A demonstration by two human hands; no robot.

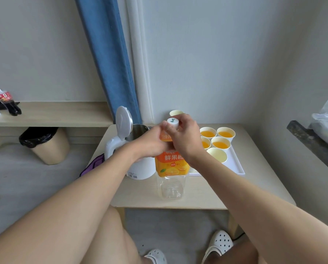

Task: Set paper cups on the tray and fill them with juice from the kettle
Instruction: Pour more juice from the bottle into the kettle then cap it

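An empty clear juice bottle (171,174) with an orange label stands on the small table. My left hand (151,142) grips its shoulder. My right hand (184,138) pinches the white cap (173,123) at the bottle's top. Behind the left hand stands the white kettle (138,164) with its lid (123,121) flipped up. On the white tray (235,164) to the right sit several paper cups of orange juice (220,143) and one empty cup (217,155). Another empty cup (176,113) stands behind the hands by the wall.
The table's front edge (170,207) is above my knees. A purple cloth (94,164) hangs at its left side. A lined waste bin (45,143) stands on the floor under a shelf (50,115) that holds a cola bottle (5,99). A dark ledge (311,143) juts out at right.
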